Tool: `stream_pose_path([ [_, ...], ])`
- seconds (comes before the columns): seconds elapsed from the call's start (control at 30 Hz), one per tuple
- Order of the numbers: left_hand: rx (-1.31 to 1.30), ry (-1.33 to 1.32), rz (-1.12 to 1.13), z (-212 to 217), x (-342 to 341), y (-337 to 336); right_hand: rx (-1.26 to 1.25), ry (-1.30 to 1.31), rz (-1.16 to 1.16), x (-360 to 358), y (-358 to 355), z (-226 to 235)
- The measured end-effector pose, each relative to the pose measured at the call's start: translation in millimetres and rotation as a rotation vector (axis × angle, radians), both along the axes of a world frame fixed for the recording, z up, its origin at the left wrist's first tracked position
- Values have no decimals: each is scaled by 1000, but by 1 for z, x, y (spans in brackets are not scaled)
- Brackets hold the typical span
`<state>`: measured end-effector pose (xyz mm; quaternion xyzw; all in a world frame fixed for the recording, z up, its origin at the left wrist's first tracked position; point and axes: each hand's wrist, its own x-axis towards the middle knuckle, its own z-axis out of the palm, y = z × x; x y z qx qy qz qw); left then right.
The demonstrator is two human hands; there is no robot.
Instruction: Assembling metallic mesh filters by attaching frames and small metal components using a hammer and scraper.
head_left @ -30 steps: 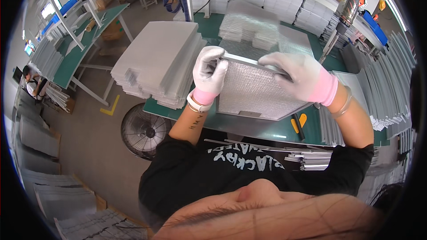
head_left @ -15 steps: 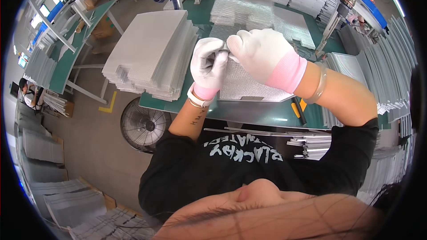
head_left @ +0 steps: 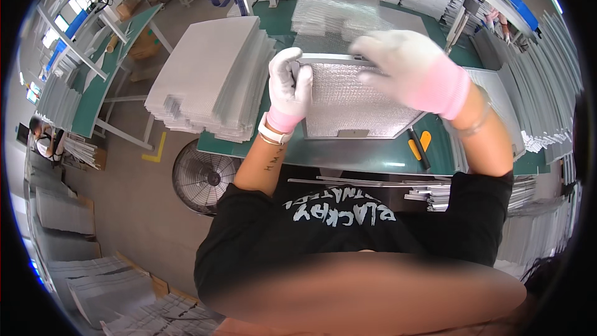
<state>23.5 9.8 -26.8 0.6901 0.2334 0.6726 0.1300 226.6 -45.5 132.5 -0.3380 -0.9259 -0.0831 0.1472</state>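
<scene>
Hands (head_left: 290,87) (head_left: 410,68) at panel's (head_left: 342,99) far edge, right perhaps touching; tabletop (head_left: 339,155) in front.

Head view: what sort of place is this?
Probably a factory workshop, perhaps for flat framed panels: a green-topped workbench carries a framed silvery panel and a thick stack of pale sheets.

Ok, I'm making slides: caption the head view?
Gloved left hand and right hand at a framed silvery panel, green workbench below.
</scene>
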Motion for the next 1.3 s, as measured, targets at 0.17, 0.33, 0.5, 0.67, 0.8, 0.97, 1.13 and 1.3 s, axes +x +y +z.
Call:
stream_pose_path([
  [0.17, 18, -61, -29, -13, 4, 23, 133, -73, -351, 51, -16, -22],
  [0.33, 14, -142, -71, -5, 5, 24, 435, -14, -285, 74, -30, -29],
  [0.5, -82, -152, -96, 9, 6, 21, 451, 153, -227, 91, -26, -31],
  [0.67, -318, -107, -76, 33, -20, 4, 337, 429, -497, 149, -49, -78],
  [0.8, -661, 148, 28, -64, -29, 32, -379, -124, -664, 209, -58, -194],
  [0.97, -872, 141, -110, -153, -23, 50, -501, 2, -502, 240, -70, -244],
  [1.13, -1005, 201, -150, -153, -21, 34, -457, 0, -887, 230, -100, -272],
  [1.3, -1006, 112, -139, -144, -18, 19, -282, 104, -1135, 219, -142, -314],
])
